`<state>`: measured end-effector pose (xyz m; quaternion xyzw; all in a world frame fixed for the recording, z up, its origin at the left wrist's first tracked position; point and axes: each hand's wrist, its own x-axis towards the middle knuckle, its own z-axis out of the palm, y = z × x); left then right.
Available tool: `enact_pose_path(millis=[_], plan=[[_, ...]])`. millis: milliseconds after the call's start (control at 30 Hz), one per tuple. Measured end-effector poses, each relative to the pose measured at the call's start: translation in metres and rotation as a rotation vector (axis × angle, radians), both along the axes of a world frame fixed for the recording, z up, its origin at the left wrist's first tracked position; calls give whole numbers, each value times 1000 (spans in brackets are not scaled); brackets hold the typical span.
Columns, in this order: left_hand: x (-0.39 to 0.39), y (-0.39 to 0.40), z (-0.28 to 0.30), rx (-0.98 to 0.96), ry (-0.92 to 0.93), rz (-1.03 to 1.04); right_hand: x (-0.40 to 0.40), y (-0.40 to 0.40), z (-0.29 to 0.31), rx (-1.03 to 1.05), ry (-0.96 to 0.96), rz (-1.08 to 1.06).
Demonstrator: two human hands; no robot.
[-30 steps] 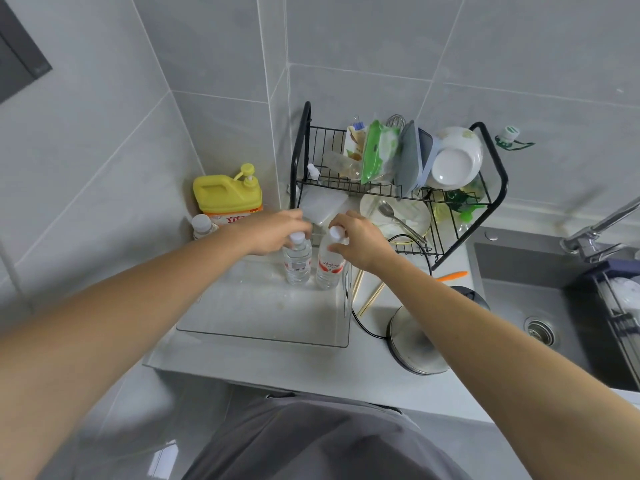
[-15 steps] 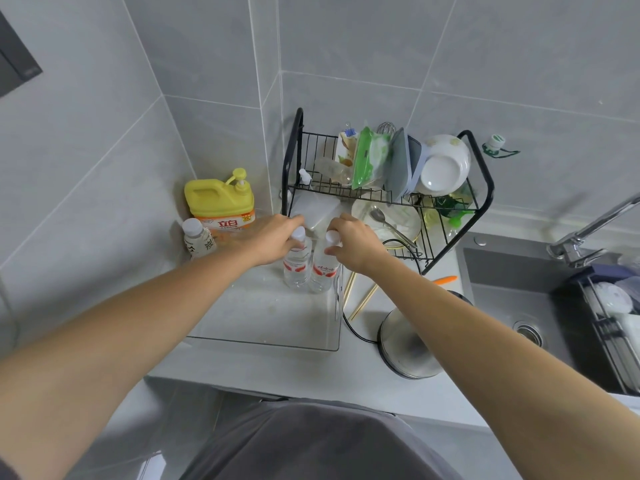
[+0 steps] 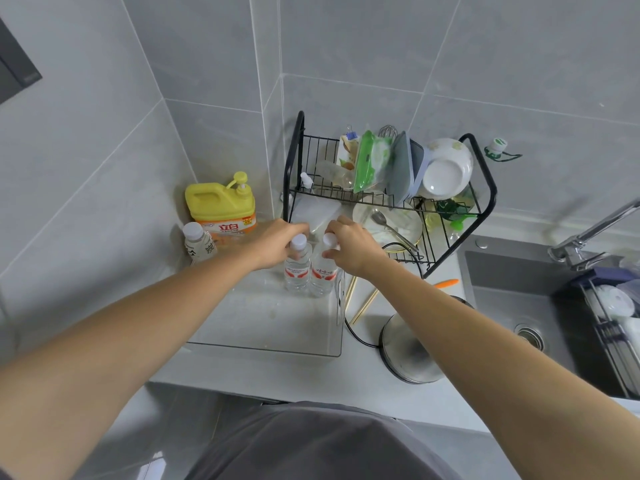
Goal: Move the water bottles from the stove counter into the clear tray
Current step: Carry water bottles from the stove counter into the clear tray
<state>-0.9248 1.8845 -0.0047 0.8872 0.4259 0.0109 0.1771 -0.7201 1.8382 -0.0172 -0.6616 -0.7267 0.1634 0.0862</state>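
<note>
Two small clear plastic water bottles with white caps and red labels, standing upright and touching side by side in the far right corner of the clear rectangular plastic tray [image 3: 263, 348] on the pale grey desk [image 3: 311, 375]. Left bottle [image 3: 296, 268] gripped near its neck by the left hand [image 3: 277, 245], fingers [image 3: 300, 229] curled around the cap end. Right bottle [image 3: 323, 273] held the same way by the right hand [image 3: 351, 245], fingers [image 3: 334, 226] curled over the top, thumb on the near side below the cap. Both forearms stretched forward from the bottom corners. Just left of the tray, a third small bottle with a white cap and dark lettering [image 3: 199, 242] upright against the wall, beside a yellow detergent jug with a pump top [image 3: 220, 209]. Behind the tray, a black wire two-tier dish rack [image 3: 388, 199] loaded with white bowls, a grey lid, green packets and a spoon on a plate. Right of the tray, wooden chopsticks [image 3: 360, 303] flat on the desk, a black cable, a round steel pot lid [image 3: 410, 351] and an orange utensil [image 3: 446, 283]. Further right, a grey sink [image 3: 519, 306] with a chrome tap [image 3: 588, 233].
</note>
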Motion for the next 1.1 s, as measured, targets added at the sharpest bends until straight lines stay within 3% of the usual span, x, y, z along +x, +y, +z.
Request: enact_pose_path(millis=[333, 533, 667, 933, 1100], plan=[[-3, 2, 10, -28, 30, 18, 0, -10, 5, -40, 28, -19], [12, -2, 39, 302, -46, 103, 7, -23, 31, 128, -14, -112], [28, -8, 63, 395, -111, 34, 20, -38, 56, 287, -45, -235], [85, -58, 110, 481, -72, -44, 68, -111, 101, 448, -77, -414], [143, -116, 123, 505, -128, -142, 114, -188, 115, 444, -70, -540]])
